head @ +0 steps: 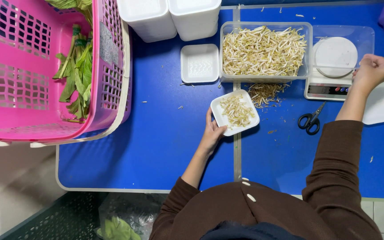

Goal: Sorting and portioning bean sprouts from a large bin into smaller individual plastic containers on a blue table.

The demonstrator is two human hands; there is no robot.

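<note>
Sprouts [237,110] are lying in a small heap on a white foam tray [227,126], its long axis slanting up and to the right, toward the scale. In the head view, the left hand [211,133] is holding this tray at its lower left corner, fingers [209,119] curling up its left edge and thumb pressing its near rim, just above the blue tabletop [156,146]. The right hand [371,71] is hovering at the right side of the white kitchen scale [332,75], fingers closing into a loose fist on the rim of the clear cover over it. The big clear tub of sprouts [263,51] is sitting just beyond the tray, nearer the left hand. Black scissors [311,120] are lying between the two arms, and a pink basket [32,66] with greens is standing well off to the left.
</note>
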